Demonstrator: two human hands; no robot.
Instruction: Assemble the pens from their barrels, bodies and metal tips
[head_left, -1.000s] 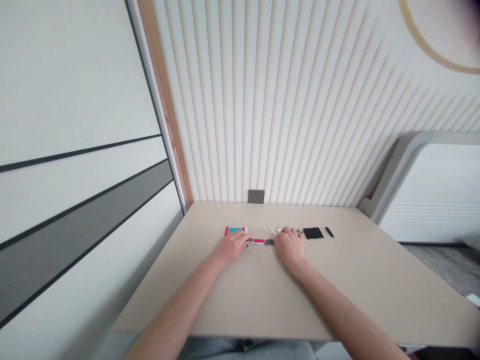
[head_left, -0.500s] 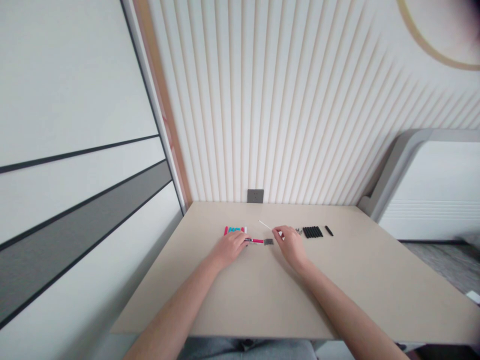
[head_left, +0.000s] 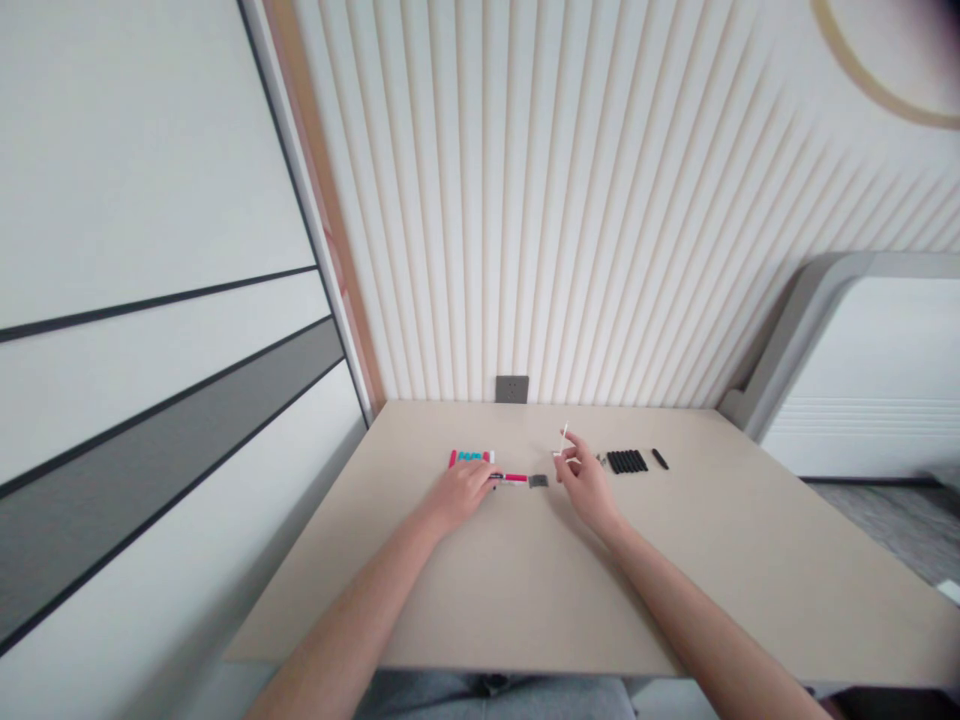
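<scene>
My left hand (head_left: 457, 495) rests on the table with its fingers around the end of a red-and-white pen-like marker (head_left: 511, 478). My right hand (head_left: 586, 485) pinches a thin white stick (head_left: 564, 438), which stands almost upright above the fingertips. Between the hands lies a small grey piece (head_left: 537, 481). Behind my left hand is a flat pack edged in pink and blue (head_left: 470, 457). To the right of my right hand sit a tight row of black cylinders (head_left: 626, 461) and a single black stick (head_left: 659, 459).
The items lie near the far edge of a beige table (head_left: 675, 560), which meets a ribbed white wall with a dark wall socket (head_left: 511, 389). A white panelled wall stands at the left, and a grey-framed white piece of furniture (head_left: 862, 370) stands at the right.
The white stick has swung from a sloping angle to nearly upright in my right hand, and that hand has risen slightly from the table. My left hand has barely moved.
</scene>
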